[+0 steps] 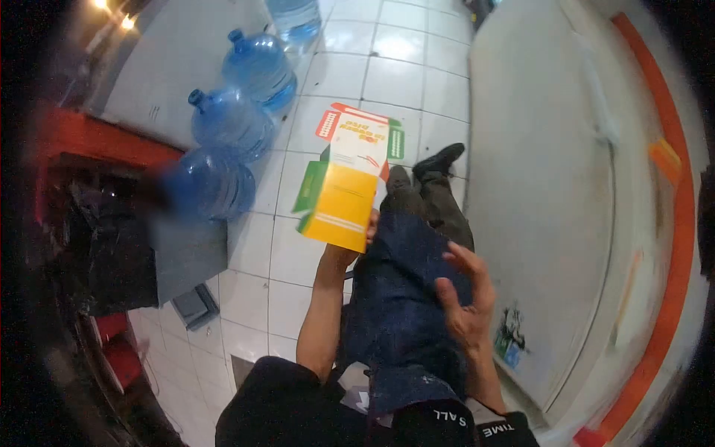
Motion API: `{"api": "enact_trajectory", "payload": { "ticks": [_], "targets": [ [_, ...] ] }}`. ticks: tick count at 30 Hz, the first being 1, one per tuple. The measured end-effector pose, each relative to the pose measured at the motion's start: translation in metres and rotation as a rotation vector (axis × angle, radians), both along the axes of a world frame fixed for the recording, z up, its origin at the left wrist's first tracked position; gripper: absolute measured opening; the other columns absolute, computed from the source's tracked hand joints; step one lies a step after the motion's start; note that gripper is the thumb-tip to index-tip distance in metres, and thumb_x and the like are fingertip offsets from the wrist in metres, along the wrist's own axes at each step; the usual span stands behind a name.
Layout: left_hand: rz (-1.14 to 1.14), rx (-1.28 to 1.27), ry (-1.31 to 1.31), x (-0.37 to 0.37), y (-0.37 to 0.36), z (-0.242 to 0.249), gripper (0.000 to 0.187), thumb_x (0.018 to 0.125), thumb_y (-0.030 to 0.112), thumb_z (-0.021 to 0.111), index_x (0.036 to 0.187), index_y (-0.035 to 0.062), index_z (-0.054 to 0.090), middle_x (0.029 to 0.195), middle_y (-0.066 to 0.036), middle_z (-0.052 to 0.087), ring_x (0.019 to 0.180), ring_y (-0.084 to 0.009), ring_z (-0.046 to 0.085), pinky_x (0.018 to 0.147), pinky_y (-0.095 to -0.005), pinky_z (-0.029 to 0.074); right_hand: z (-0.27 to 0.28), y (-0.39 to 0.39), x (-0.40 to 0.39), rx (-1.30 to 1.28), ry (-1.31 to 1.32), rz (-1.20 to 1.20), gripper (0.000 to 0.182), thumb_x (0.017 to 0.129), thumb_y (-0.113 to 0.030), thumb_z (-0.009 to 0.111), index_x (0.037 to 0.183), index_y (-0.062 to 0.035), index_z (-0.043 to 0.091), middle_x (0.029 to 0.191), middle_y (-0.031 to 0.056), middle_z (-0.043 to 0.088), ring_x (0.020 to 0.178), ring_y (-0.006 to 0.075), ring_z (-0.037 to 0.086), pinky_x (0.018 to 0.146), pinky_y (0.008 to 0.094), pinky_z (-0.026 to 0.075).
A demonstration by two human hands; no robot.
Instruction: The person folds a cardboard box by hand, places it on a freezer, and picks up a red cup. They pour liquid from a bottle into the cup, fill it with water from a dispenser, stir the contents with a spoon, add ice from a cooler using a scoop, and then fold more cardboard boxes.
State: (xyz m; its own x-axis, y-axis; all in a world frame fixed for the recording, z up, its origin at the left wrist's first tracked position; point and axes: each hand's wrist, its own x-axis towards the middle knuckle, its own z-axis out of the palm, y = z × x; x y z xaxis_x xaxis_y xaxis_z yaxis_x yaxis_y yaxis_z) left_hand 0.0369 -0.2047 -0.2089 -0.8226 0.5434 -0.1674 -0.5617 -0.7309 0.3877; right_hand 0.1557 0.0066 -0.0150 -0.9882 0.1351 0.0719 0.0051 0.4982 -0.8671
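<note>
My left hand (372,226) is closed on an unfolded printed carton (344,197), mostly hidden behind it with a few fingers showing at its right edge. The flat carton has a yellow panel nearest me, a white panel with lettering beyond it, and green and red flaps along the sides and far end. Over my lap, my right hand (471,302) is open, its thumb and fingers apart and holding nothing. Below that hand lies dark blue cloth (410,305) covering my legs.
Several large blue water bottles (232,123) line the left side of the white tiled floor (395,74). A black plastic bag (112,253) hangs at the left, near a small grey object (195,306) on the floor. A white panel (536,186) with an orange edge runs along the right.
</note>
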Motion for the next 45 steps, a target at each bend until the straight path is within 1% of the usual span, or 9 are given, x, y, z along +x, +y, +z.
{"api": "enact_trajectory", "payload": {
  "ticks": [4,10,12,13,22,27,34,40,45],
  "targets": [
    [0.184,-0.855,0.370,0.058,0.035,0.106,0.041,0.102,0.025,0.060,0.132,-0.0008,0.048,0.098,-0.016,0.070,0.081,-0.0157,0.068,0.066,-0.0283,0.056,0.038,-0.018,0.027,0.030,0.057,-0.036,0.064,0.090,-0.028,0.076,0.143,-0.0050,0.047,0.134,0.0193,0.059,0.119,0.0317,0.062,0.101,0.0413,0.050],
    [0.030,-0.973,0.369,0.117,0.043,0.175,0.044,0.099,0.017,0.063,0.134,-0.0020,0.046,0.110,-0.020,0.068,0.101,-0.0227,0.066,0.083,-0.0356,0.056,0.034,0.005,0.077,-0.137,-0.045,-0.298,0.048,0.100,-0.019,0.058,0.144,-0.0026,0.047,0.126,0.0289,0.063,0.108,0.0378,0.068,0.093,0.0432,0.053],
    [0.285,-1.268,0.577,0.133,0.054,0.193,0.052,0.095,0.013,0.067,0.139,-0.0015,0.043,0.129,-0.023,0.060,0.111,-0.0254,0.061,0.096,-0.0409,0.052,0.021,0.018,0.086,-0.075,0.042,-0.430,0.042,0.102,-0.017,0.049,0.141,-0.0011,0.049,0.117,0.0311,0.066,0.103,0.0386,0.070,0.089,0.0428,0.054],
    [0.566,-1.483,1.008,0.132,0.052,0.188,0.058,0.090,0.013,0.073,0.140,-0.0002,0.047,0.142,-0.024,0.050,0.125,-0.0329,0.055,0.109,-0.0468,0.043,0.021,0.020,0.087,-0.101,0.023,-0.462,0.040,0.103,-0.018,0.048,0.139,0.0001,0.051,0.115,0.0313,0.066,0.105,0.0383,0.069,0.089,0.0426,0.053],
    [-0.010,-1.242,1.859,0.144,0.084,0.173,0.031,0.087,0.018,0.074,0.117,0.0127,0.069,0.133,-0.009,0.060,0.135,-0.0311,0.050,0.118,-0.0543,0.030,0.001,0.032,0.099,-0.470,-0.076,-0.515,0.040,0.103,-0.029,0.056,0.125,0.0040,0.063,0.103,0.0166,0.072,0.095,0.0220,0.067,0.085,0.0340,0.052],
    [-0.063,-1.305,1.694,0.150,0.086,0.157,0.027,0.084,0.020,0.077,0.110,0.0144,0.070,0.123,-0.007,0.061,0.134,-0.0290,0.051,0.115,-0.0679,0.024,-0.010,0.058,0.100,-0.535,-0.276,-0.392,0.039,0.101,-0.029,0.061,0.113,0.0068,0.067,0.099,0.0105,0.072,0.087,0.0164,0.068,0.077,0.0299,0.054],
    [0.051,-1.329,1.579,0.148,0.097,0.149,0.026,0.087,0.014,0.076,0.111,0.0126,0.070,0.118,-0.008,0.067,0.124,-0.0311,0.060,0.116,-0.0639,0.028,-0.020,0.073,0.095,-0.882,-0.396,-0.403,0.027,0.097,-0.022,0.068,0.098,0.0041,0.068,0.093,0.0087,0.072,0.083,0.0144,0.069,0.075,0.0272,0.057],
    [-0.052,-1.124,0.612,0.146,0.101,0.172,0.025,0.091,0.005,0.069,0.115,0.0011,0.070,0.102,-0.015,0.075,0.102,-0.0210,0.070,0.106,-0.0392,0.045,-0.025,0.059,0.104,-0.714,-0.395,-0.380,0.027,0.095,-0.025,0.072,0.094,0.0025,0.069,0.084,0.0054,0.070,0.069,0.0093,0.063,0.066,0.0252,0.051],
    [-0.215,-1.122,0.577,0.141,0.095,0.171,0.025,0.092,0.005,0.069,0.117,0.0000,0.072,0.106,-0.014,0.075,0.102,-0.0161,0.068,0.099,-0.0327,0.049,-0.003,0.058,0.100,-0.674,-0.418,-0.449,0.028,0.093,-0.026,0.074,0.094,0.0016,0.073,0.082,0.0043,0.069,0.070,0.0096,0.062,0.067,0.0258,0.050]
  ]
}}
